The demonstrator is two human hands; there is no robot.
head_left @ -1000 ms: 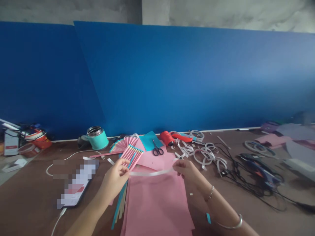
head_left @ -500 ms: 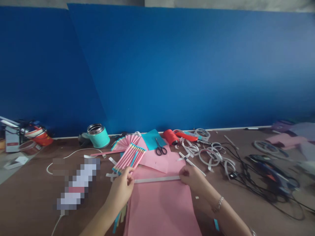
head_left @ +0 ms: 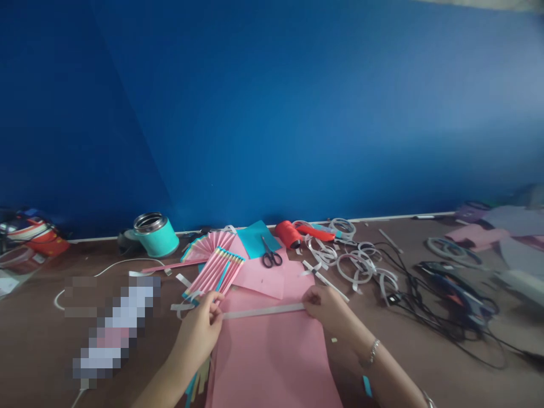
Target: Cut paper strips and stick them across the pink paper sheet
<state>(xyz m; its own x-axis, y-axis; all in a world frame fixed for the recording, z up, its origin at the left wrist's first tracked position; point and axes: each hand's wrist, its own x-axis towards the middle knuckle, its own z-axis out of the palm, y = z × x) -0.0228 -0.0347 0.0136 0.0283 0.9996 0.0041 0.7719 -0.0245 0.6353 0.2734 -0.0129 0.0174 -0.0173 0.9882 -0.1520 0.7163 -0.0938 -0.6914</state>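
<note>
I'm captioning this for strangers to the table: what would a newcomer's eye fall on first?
Probably the tall blue panel behind the table, filling most of the upper view. Then the pink sheets in front of the person, with a white strip stretched across them between left hand and right hand. The turquoise container at the back left also stands out.

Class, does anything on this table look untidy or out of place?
Yes: right of the scissors, white strips sprawl in loose loops beside tangled black cables, while the strip between left hand and right hand is nearly straight. Nothing visibly spilled.
</note>
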